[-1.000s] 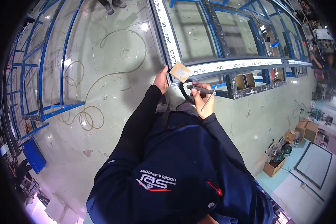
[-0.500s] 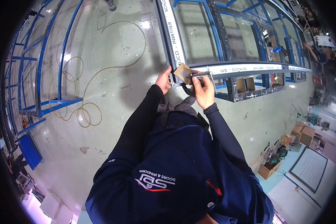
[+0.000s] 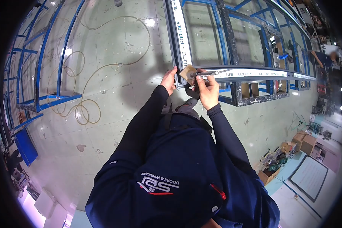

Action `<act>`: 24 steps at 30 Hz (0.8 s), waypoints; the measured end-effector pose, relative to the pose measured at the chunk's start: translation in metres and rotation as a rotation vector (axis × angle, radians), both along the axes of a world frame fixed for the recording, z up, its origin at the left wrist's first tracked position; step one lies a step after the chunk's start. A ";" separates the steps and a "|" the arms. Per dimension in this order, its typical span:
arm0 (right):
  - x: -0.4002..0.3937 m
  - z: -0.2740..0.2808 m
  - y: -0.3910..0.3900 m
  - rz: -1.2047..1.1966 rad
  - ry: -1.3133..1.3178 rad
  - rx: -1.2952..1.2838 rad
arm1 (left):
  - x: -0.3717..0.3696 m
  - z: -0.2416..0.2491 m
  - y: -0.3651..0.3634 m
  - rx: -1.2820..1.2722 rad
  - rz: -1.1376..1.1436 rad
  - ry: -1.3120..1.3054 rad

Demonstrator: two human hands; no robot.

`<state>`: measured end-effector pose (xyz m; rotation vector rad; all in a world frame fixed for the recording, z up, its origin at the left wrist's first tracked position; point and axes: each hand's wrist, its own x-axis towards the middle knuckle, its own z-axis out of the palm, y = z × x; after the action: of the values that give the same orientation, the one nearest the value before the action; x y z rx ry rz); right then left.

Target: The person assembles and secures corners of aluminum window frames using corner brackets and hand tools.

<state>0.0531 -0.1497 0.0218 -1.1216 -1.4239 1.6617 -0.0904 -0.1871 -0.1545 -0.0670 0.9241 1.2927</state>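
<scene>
My left hand (image 3: 168,80) is closed on the outer edge of a dark profile frame (image 3: 174,45), right at its near corner. White tape printed with SCHÜCO and PARTNER runs along the frame's sides. My right hand (image 3: 208,92) is closed around a slim grey cylindrical tool (image 3: 208,73), whose exact kind I cannot make out. At the left end of that tool, a tan square piece (image 3: 187,75) with a darker smudge lies tilted over the frame corner. My right fingertips are partly hidden behind the tool, and a small dark gap shows beneath them.
Blue metal racks (image 3: 41,68) stand at the left, and blue-and-black stands (image 3: 237,91) support the frame. A thin yellowish hose (image 3: 98,70) coils on the floor. At the lower right are cardboard boxes (image 3: 304,142) beside a bench. Another person (image 3: 325,57) is at the far right.
The grey tool has turned slightly, its right end now pointing more straight to the right. The tan piece has tilted a little with it. My left hand stays at the corner.
</scene>
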 end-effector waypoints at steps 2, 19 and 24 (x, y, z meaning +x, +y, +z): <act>0.003 -0.004 0.001 0.045 -0.027 0.004 | 0.002 -0.009 0.000 0.010 0.022 -0.001; -0.007 0.007 -0.005 -0.053 -0.072 0.047 | 0.004 -0.006 0.001 -0.080 0.013 0.066; -0.003 -0.002 -0.003 -0.017 -0.113 0.029 | 0.006 -0.018 0.003 -0.028 0.056 0.030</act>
<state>0.0496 -0.1528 0.0197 -1.2241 -1.4998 1.5825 -0.0841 -0.1844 -0.1724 -0.0963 0.9721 1.3360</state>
